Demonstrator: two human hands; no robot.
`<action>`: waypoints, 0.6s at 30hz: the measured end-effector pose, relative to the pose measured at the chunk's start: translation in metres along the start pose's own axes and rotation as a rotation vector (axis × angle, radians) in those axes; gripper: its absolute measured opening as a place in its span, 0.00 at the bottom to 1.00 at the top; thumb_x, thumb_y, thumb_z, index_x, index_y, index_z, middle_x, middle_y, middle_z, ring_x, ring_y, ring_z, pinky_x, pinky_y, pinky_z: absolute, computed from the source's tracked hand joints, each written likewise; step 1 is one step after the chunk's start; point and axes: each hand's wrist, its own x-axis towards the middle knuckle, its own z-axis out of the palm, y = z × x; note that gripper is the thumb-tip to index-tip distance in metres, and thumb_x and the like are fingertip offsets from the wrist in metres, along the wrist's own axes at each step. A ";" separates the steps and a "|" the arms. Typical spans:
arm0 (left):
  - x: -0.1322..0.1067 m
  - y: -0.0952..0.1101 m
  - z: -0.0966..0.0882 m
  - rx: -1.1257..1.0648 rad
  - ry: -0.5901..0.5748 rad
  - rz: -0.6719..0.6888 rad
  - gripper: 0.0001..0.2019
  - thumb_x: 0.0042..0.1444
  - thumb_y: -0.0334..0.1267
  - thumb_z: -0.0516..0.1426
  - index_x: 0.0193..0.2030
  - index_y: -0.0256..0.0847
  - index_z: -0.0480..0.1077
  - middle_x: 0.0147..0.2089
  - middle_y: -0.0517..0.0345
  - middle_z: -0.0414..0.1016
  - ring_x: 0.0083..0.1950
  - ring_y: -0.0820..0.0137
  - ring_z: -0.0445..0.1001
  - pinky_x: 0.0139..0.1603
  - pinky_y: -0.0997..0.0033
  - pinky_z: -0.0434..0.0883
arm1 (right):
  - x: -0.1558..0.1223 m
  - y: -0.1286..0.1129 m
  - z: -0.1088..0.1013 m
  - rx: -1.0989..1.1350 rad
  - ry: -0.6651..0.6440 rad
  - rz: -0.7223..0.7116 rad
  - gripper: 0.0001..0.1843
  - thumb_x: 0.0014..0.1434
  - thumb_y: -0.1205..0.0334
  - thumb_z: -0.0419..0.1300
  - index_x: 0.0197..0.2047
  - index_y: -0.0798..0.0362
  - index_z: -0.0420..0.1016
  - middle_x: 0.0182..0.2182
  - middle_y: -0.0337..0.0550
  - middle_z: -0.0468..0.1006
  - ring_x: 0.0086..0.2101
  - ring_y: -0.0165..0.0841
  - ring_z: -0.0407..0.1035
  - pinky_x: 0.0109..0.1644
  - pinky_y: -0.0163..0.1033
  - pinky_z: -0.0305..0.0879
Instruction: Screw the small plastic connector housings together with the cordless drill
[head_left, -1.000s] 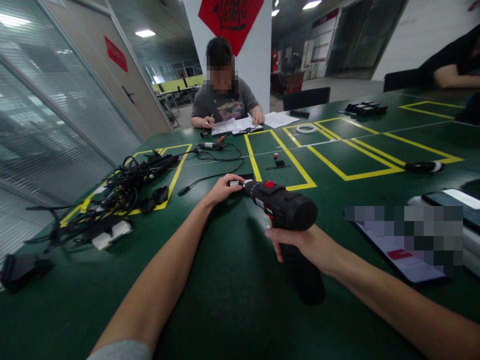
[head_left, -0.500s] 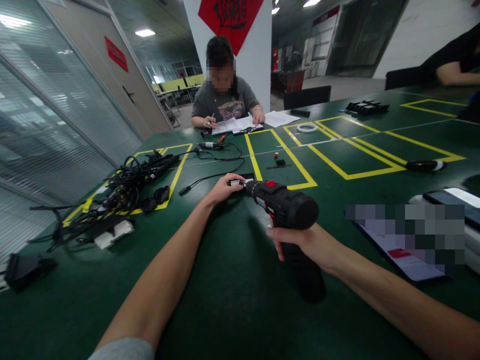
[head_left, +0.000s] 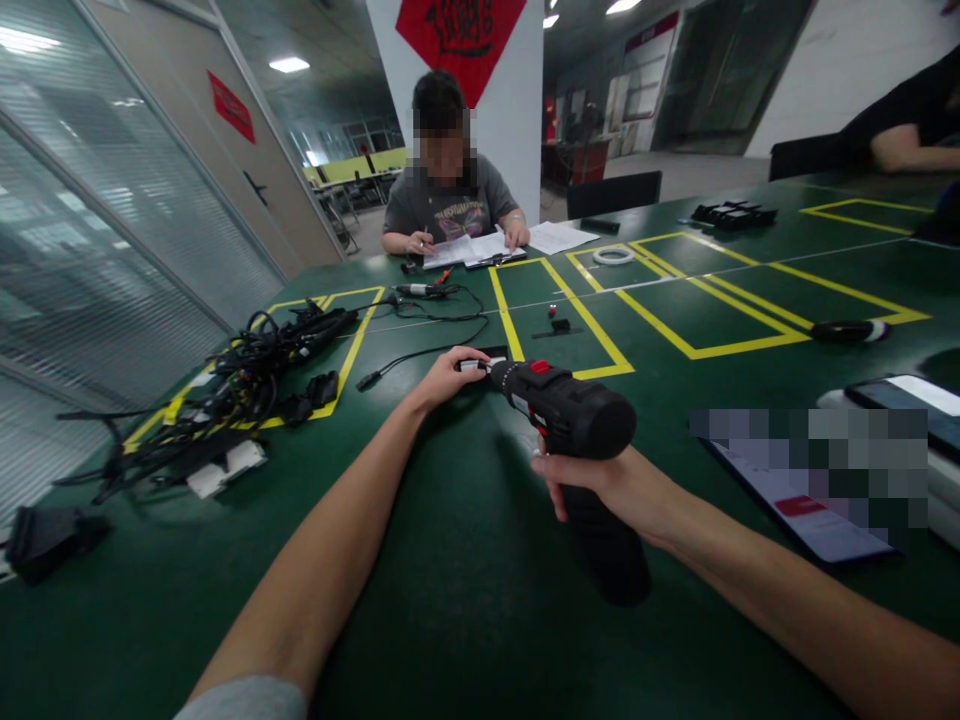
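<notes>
My right hand (head_left: 607,490) wraps around the grip of a black cordless drill (head_left: 570,420), which has a red button on top and its nose pointing left. My left hand (head_left: 448,378) is at the drill's front end, its fingers pinching a small white-and-black bit (head_left: 474,366) at the chuck. Part of the drill's grip is hidden by my right fingers. A black flat object (head_left: 495,352) lies just behind the bit on the green table (head_left: 420,620).
A tangle of black cables (head_left: 255,375) lies inside a yellow taped rectangle at left, and a thin black cord (head_left: 427,345) runs near my left hand. A seated person (head_left: 446,195) writes on papers across the table. A tablet (head_left: 802,510) and phone (head_left: 907,410) lie at right.
The view has shifted very slightly. My hands and the drill keep almost the same position and grip.
</notes>
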 end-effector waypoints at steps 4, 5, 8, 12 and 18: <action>0.000 -0.001 0.000 -0.005 0.002 0.000 0.16 0.49 0.41 0.62 0.45 0.41 0.78 0.51 0.52 0.77 0.56 0.58 0.72 0.62 0.58 0.66 | 0.001 0.002 -0.002 0.006 -0.036 -0.021 0.13 0.54 0.53 0.67 0.35 0.53 0.72 0.20 0.36 0.74 0.22 0.32 0.69 0.31 0.40 0.65; 0.000 -0.001 0.000 -0.006 0.002 -0.002 0.16 0.49 0.41 0.62 0.45 0.41 0.78 0.51 0.52 0.77 0.56 0.58 0.72 0.62 0.58 0.66 | 0.001 0.003 -0.002 0.008 -0.037 -0.021 0.13 0.54 0.53 0.67 0.35 0.53 0.72 0.20 0.36 0.74 0.22 0.32 0.69 0.31 0.40 0.65; 0.000 -0.001 0.000 -0.006 0.002 -0.005 0.16 0.49 0.40 0.62 0.45 0.42 0.78 0.51 0.53 0.77 0.56 0.59 0.72 0.62 0.58 0.66 | 0.002 0.003 -0.003 0.010 -0.026 -0.015 0.13 0.54 0.53 0.67 0.33 0.53 0.72 0.21 0.37 0.74 0.22 0.32 0.70 0.31 0.40 0.65; 0.000 0.000 0.000 -0.003 0.009 -0.013 0.16 0.49 0.40 0.62 0.46 0.41 0.78 0.52 0.52 0.77 0.55 0.59 0.72 0.61 0.58 0.66 | 0.001 0.002 -0.002 -0.004 -0.013 -0.003 0.13 0.54 0.54 0.67 0.32 0.54 0.72 0.21 0.38 0.74 0.22 0.32 0.69 0.30 0.41 0.65; 0.000 0.000 0.000 -0.003 0.008 -0.014 0.16 0.49 0.41 0.62 0.46 0.41 0.78 0.52 0.51 0.77 0.55 0.59 0.72 0.61 0.57 0.66 | 0.002 0.004 -0.002 0.011 -0.030 -0.033 0.14 0.55 0.53 0.67 0.35 0.53 0.71 0.21 0.36 0.74 0.21 0.32 0.69 0.31 0.40 0.66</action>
